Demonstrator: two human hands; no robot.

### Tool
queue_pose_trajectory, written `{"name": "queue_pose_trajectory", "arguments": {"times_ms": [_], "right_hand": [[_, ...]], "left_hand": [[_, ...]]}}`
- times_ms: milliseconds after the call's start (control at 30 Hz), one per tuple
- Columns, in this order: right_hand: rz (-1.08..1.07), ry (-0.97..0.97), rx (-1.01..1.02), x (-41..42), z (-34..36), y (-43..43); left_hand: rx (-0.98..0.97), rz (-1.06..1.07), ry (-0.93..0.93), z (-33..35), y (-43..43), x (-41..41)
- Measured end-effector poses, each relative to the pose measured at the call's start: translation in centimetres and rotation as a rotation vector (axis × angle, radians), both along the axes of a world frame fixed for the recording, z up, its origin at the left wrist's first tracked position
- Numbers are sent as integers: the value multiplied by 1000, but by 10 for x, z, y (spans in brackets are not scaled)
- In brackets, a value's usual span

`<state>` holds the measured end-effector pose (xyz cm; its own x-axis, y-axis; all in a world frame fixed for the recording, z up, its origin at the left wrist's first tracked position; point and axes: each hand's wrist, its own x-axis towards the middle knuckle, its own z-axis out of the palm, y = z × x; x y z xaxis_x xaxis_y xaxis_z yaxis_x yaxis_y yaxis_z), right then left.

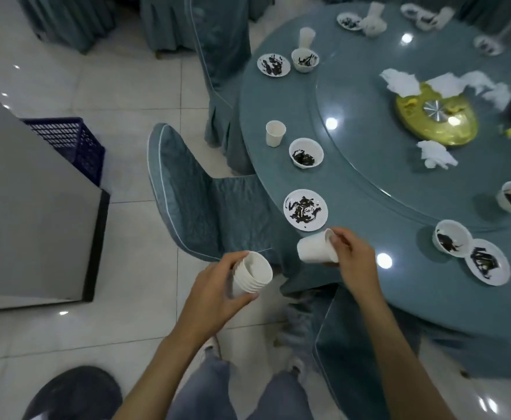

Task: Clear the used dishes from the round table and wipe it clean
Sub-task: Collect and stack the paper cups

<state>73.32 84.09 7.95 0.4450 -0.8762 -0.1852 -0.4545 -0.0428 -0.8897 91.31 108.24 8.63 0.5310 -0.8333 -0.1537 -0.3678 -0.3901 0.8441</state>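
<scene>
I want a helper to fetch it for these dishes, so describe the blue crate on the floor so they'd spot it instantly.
Left of the round table stands a big grey cabinet on the white tiled floor. The crate sits behind it, partly hidden. It is dark blue plastic with lattice walls, unlike the plain cabinet and the teal covered chairs nearby.

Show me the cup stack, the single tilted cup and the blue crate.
cup stack (249,278), head view, stacked rims.
single cup (314,248), head view, side wall.
blue crate (69,137), head view, mesh wall.
</scene>
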Motion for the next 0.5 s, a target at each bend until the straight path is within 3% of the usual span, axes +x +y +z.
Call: {"name": "queue_pose_trajectory", "arguments": {"times_ms": [200, 500], "right_hand": [[122, -156, 2, 73, 59, 76], [244, -138, -31, 135, 47, 69]], "left_hand": [[-104, -65, 10, 27, 11, 53], [-115, -174, 4, 36, -12, 103]]}}
